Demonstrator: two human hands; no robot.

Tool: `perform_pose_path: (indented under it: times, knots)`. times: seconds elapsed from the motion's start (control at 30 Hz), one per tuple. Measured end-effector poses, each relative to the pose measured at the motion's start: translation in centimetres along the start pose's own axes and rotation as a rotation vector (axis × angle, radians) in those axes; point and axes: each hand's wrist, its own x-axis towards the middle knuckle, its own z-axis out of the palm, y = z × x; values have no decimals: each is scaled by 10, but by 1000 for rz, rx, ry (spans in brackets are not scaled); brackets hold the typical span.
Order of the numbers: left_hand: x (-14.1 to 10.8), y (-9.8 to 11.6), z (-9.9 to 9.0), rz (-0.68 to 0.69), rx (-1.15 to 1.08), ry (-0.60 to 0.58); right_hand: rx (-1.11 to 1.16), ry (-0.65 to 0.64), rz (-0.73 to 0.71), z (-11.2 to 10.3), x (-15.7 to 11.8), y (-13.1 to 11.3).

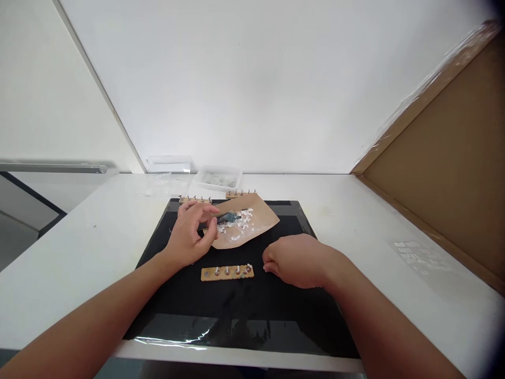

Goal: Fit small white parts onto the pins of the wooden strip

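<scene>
A tan strip point(232, 276) lies flat on a black mat point(236, 300), set with small metal studs, some carrying white bits. It sits just left of the right hand point(295, 260), apart from it. Beyond the strip, a brown paper point(262, 216) holds scattered white chips point(244, 218) and a dark lump point(229, 217), just beside the left hand's point(192, 231) fingertips; whether they touch it cannot be told. A pale patch on the white table point(366, 226) at right is too faint to read. The left hand reaches over the paper's left edge, thumb and forefinger parted. The right hand is turned knuckles up, fingers curled under; whether they pinch anything is hidden. Behind the paper stand two more studded strips point(241, 194) and a clear tub point(215, 187).
</scene>
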Motion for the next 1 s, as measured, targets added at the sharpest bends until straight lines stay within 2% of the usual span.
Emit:
perform_pose_path:
  times: [0.2, 0.53, 0.8, 0.9, 1.0]
  knots:
    - [-1, 0, 0, 2, -5, -14, -41, 53, 28, -2, 4, 2]
    - [-1, 1, -1, 2, 10, -39, -107, 46, -20, 0, 2, -5]
    - [-1, -1, 0, 21, 43, -64, -86, 112, 210, -1, 10, -2]
    - [-1, -2, 0, 29, 21, -62, -54, 92, 158, -6, 10, 9]
    - [0, 0, -2, 49, -19, -51, 97, 106, -31, -12, 7, 19]
